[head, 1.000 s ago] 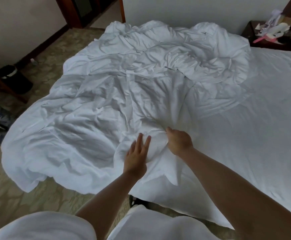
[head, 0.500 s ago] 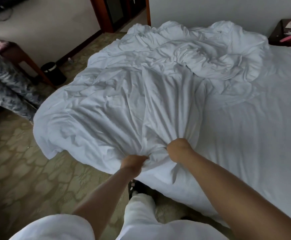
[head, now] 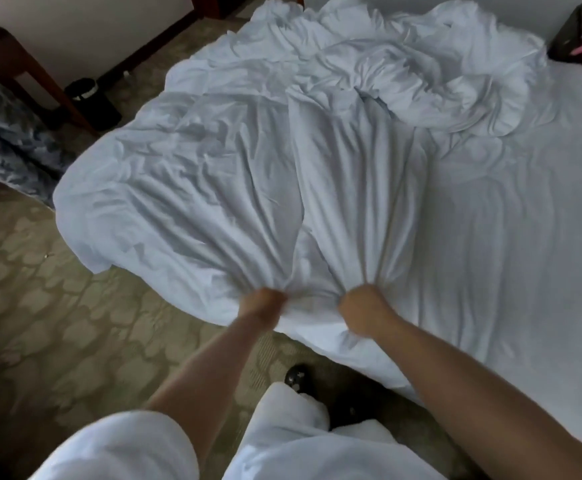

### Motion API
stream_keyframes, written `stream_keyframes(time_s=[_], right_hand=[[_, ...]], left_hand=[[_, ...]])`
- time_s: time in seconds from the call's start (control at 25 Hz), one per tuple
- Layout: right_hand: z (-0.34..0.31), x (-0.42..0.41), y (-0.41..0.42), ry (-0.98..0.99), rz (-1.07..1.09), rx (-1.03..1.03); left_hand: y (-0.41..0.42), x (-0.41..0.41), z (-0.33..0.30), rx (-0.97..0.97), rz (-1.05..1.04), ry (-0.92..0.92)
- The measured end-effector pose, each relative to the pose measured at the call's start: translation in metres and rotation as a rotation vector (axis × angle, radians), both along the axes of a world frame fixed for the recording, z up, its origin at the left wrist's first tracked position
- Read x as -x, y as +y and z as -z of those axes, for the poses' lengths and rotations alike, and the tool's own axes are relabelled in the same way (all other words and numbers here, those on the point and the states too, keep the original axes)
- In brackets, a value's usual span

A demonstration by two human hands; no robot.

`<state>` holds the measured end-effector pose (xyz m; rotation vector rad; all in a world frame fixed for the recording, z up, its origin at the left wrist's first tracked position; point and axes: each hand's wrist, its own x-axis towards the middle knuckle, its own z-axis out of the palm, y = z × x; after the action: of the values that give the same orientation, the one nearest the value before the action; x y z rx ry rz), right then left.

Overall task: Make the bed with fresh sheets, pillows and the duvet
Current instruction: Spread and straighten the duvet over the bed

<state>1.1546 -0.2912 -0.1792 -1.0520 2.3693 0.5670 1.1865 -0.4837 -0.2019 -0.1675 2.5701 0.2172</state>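
Both hands [head: 263, 304] [head: 364, 308] grip duvet [head: 220, 188] on sheeted bed [head: 525, 237] over carpet [head: 40, 323].

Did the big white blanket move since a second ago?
Yes. The duvet has slid toward the person, away from the wall, its near edge now bunched in the left hand and right hand.

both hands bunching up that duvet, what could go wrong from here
The duvet already overhangs the bed's left side above the carpet; more pulling may drag it onto the floor. The left hand and right hand grip close together, so far corners may stay bunched. The sheet underneath could wrinkle.
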Motion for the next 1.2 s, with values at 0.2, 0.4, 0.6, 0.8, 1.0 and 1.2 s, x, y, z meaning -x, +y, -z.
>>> stream_keyframes(time_s=[0.2,0.4,0.6,0.8,1.0,1.2], right_hand=[[0.028,0.001,0.010,-0.058,0.009,-0.030],[0.031,0.023,-0.002,-0.109,0.032,0.161],[0.020,0.050,0.013,-0.104,0.394,0.438],[-0.008,0.044,0.032,-0.049,0.328,0.421],[-0.036,0.030,0.061,-0.015,0.401,0.410],[-0.093,0.024,0.060,-0.206,0.282,0.400]], left_hand=[[0.002,-0.018,0.030,-0.101,-0.068,-0.006],[-0.021,0.006,0.042,-0.150,-0.119,-0.108],[-0.022,0.012,0.026,-0.138,-0.161,-0.052],[0.032,-0.017,0.005,-0.037,-0.070,0.170],[0.088,-0.002,-0.021,-0.079,-0.033,0.441],[0.112,-0.006,-0.062,0.036,-0.037,0.431]])
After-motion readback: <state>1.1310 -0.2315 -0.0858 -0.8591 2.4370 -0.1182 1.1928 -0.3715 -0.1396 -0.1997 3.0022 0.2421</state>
